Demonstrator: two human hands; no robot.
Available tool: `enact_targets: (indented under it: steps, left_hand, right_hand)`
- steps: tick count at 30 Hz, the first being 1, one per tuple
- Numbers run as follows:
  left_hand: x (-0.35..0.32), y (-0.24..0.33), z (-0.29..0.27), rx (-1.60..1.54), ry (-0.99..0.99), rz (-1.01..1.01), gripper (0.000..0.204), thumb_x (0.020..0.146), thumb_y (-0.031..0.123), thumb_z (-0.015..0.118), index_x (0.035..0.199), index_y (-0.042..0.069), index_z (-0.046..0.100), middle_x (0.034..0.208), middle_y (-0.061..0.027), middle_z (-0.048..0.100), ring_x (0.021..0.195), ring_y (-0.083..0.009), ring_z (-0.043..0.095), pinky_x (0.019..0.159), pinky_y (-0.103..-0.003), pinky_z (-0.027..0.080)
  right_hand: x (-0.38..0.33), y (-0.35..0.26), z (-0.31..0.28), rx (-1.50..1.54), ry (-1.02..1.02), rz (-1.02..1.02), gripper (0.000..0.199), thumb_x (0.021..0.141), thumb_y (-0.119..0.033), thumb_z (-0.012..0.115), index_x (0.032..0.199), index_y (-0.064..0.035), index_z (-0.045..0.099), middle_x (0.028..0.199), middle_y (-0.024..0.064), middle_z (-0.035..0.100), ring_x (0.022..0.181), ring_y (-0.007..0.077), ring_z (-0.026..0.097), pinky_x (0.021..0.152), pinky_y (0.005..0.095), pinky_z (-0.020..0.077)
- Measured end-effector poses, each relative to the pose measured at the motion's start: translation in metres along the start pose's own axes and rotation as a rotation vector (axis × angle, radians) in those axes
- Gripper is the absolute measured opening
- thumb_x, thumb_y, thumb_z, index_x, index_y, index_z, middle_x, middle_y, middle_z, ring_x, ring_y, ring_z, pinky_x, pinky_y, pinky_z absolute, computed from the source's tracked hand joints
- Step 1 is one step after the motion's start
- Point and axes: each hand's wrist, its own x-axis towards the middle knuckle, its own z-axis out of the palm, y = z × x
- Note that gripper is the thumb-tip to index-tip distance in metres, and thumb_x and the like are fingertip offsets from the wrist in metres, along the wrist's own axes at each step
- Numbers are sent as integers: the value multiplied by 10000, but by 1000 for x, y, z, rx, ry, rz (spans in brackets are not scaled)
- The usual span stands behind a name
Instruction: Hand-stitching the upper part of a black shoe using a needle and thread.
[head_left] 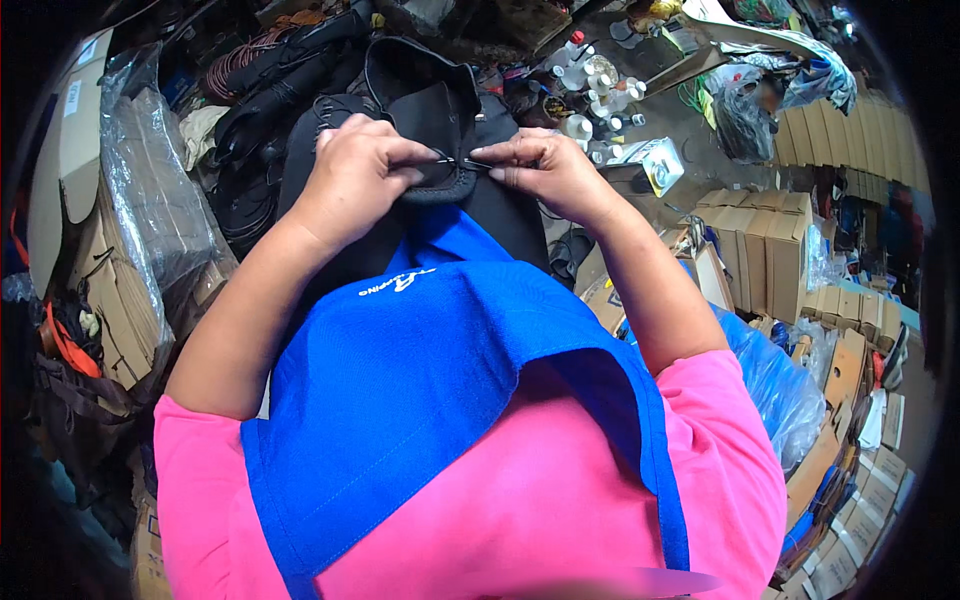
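On my lap, over my black-clad legs, rests a black piece shaped like a shoe upper, with its curved opening away from me and a stitched-looking rim on the near side. My left hand is at its left, thumb and forefinger pinching a thin, shiny, needle-like piece. Opposite it, my right hand pinches another thin dark needle or thread end at the near right rim. The two fingertip pairs are close together but apart. Exactly what each pinch holds is too small to make out fully.
A blue apron covers my front. White bottles cluster on the floor ahead right, with a small box nearby. Cardboard boxes stand at right, plastic-wrapped cardboard at left, and black material is heaped far left.
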Motion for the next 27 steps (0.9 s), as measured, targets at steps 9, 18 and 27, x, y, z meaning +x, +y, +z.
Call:
enact_targets:
  steps: [9,18,27]
  left_hand:
    - [14,13,11,-80,-115,-316,224,706,116,748,926,100,708,768,-39,681,751,-153,606,732,-286,450]
    - [27,20,15,-276,-248,-430,173,709,143,753,843,78,665,736,-31,670,703,-147,622,734,-292,443]
    - [10,12,-12,152,-167,-111,94,766,150,691,824,106,633,801,-25,617,908,-229,545,817,-386,366]
  right_hand:
    - [3,-3,8,588,-4,331,299,828,-83,695,1122,-37,662,972,22,680,887,75,601,821,238,486]
    - [18,-3,10,469,6,294,130,810,-109,717,894,-16,684,799,1,660,758,62,571,706,233,471]
    - [6,9,-10,602,-7,270,171,797,-144,737,889,-31,649,840,12,619,782,92,568,744,240,462]
